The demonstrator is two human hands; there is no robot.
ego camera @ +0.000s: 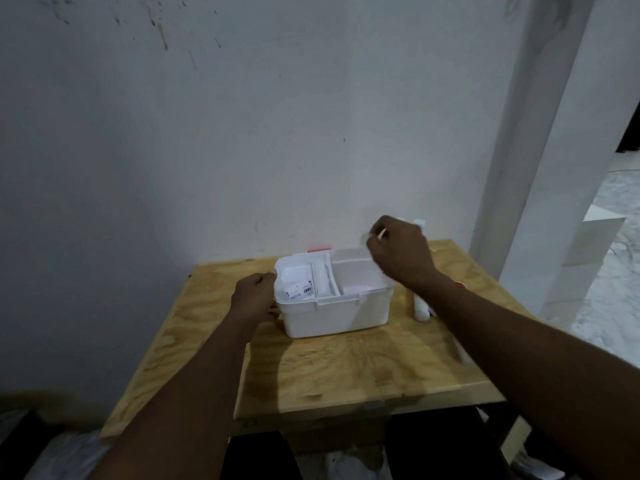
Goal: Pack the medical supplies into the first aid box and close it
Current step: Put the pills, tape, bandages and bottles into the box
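Pinching a thin white stick (382,233), the right hand (401,252) is above the far right corner of the open white box (332,308), while the left hand (254,299) grips the box's left side on the wooden table (346,368).

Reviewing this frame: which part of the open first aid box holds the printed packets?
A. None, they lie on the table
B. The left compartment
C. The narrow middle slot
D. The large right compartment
B: the printed packets lie in the left compartment of the first aid box, next to the left hand.
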